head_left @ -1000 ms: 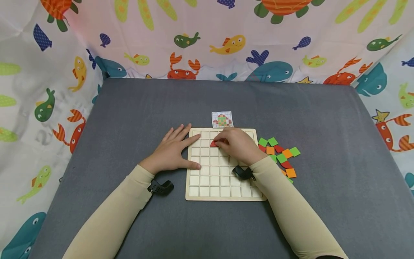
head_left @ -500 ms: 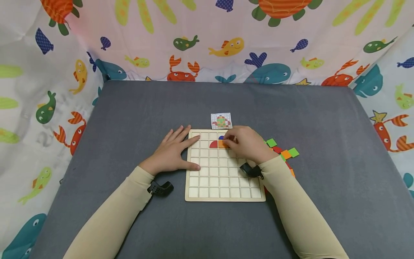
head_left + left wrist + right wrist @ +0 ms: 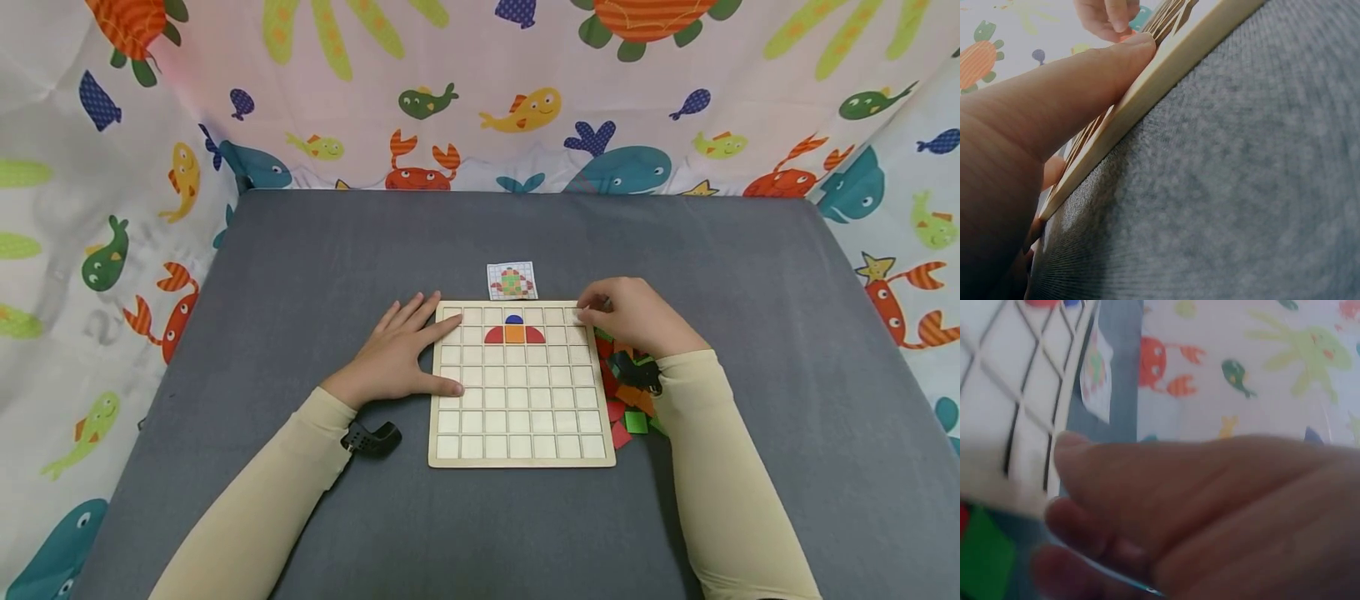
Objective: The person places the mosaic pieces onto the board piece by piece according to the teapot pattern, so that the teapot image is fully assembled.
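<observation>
A wooden grid board (image 3: pixel 495 423) lies in front of me in the head view. Near its top, a red quarter-round tile (image 3: pixel 494 335), an orange square tile (image 3: pixel 514 334) and another red quarter-round tile (image 3: pixel 535 335) sit side by side, with a blue half-round tile (image 3: pixel 513 320) just above the orange one. My left hand (image 3: pixel 393 354) spreads over the board's left edge, thumb and fingers resting on the rim. My right hand (image 3: pixel 633 312) is at the board's top right corner, fingers loosely bent; in the right wrist view no tile shows between thumb and fingers (image 3: pixel 1079 528).
A small pattern card (image 3: pixel 512 282) lies against the board's far edge. Loose red, orange and green tiles, such as a green square (image 3: pixel 636 422), lie along the board's right side, partly under my right hand and wrist. A sea-animal curtain (image 3: pixel 480 50) surrounds the grey table (image 3: pixel 337 242).
My right hand has set down tiles in the upper cells, then moved right to the board's corner. A second red quarter-round now shows right of the orange square. The left hand has stayed put.
</observation>
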`<state>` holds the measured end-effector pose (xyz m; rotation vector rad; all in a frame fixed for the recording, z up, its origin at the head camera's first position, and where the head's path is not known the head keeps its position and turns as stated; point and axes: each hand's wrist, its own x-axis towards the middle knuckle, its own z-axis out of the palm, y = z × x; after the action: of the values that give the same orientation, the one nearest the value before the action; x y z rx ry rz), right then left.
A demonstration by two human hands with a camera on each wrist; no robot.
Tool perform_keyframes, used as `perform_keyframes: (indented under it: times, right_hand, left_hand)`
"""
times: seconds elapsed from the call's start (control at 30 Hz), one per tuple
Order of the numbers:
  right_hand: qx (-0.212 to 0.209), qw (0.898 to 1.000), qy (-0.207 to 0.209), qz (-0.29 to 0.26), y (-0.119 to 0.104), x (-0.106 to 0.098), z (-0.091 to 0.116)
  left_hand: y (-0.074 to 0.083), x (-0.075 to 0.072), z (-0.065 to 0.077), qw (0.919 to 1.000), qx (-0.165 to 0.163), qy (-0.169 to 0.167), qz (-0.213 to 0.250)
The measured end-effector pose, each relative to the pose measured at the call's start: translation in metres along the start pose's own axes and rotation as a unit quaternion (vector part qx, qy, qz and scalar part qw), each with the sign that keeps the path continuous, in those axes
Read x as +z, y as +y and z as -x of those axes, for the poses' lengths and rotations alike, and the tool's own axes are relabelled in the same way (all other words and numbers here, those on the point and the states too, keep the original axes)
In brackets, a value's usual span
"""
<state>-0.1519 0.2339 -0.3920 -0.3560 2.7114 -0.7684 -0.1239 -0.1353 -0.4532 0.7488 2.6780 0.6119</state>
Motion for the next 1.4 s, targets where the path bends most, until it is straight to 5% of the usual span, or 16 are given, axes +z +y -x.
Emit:
perform_keyframes:
  times: [0.27,0.6,1.4]
  right_hand:
    - [0.008,1.000,-0.028,0.008,0.021,-0.010,0.006]
    - [0.034,0.998,-0.060,0.005,0.020,-0.011,0.006]
    - [0.026,0.999,-0.030,0.006,-0.005,-0.018,0.018]
  left_hand:
    - [0.000,-0.001,0.000,1.0000,0.002,0.000,0.001]
    - [0.001,-0.002,0.000,1.0000,0.001,-0.001,0.001]
    - [0.000,-0.001,0.000,1.0000,-0.002,-0.006,0.003]
